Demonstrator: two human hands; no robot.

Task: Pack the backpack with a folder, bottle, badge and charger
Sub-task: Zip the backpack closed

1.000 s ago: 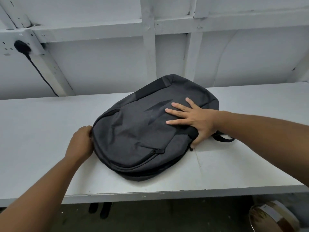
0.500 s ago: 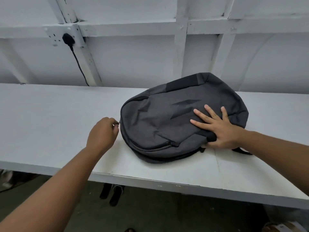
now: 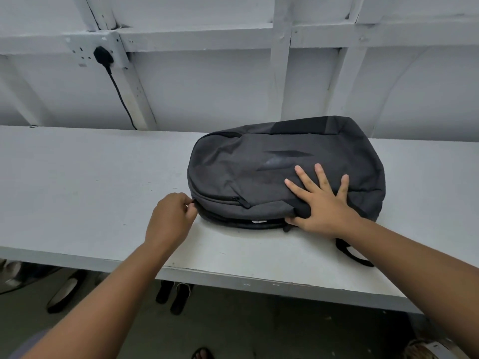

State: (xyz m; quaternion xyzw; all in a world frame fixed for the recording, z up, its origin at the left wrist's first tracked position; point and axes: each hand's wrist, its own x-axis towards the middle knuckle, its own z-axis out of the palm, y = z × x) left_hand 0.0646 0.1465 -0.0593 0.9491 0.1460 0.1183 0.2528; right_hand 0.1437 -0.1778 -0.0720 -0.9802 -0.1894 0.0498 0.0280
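A dark grey backpack (image 3: pixel 261 161) lies flat on the white table (image 3: pixel 85 182), its top end toward the left. My left hand (image 3: pixel 171 216) pinches a zipper pull at the backpack's left front corner. My right hand (image 3: pixel 321 203) presses flat on the bag's front panel with fingers spread, thumb at the lower edge. The main zipper along the near side looks partly parted, with a bit of white showing inside. No folder, bottle, badge or charger is in view.
A black plug (image 3: pixel 103 57) sits in a wall socket at the back left, its cable dropping behind the table. A backpack strap (image 3: pixel 352 255) loops out by my right wrist. Shoes (image 3: pixel 176 294) lie on the floor under the table edge.
My left hand has slid with the zipper pull from the backpack's left end round toward the near side. The view swung left. My right hand stayed pressed on the bag.
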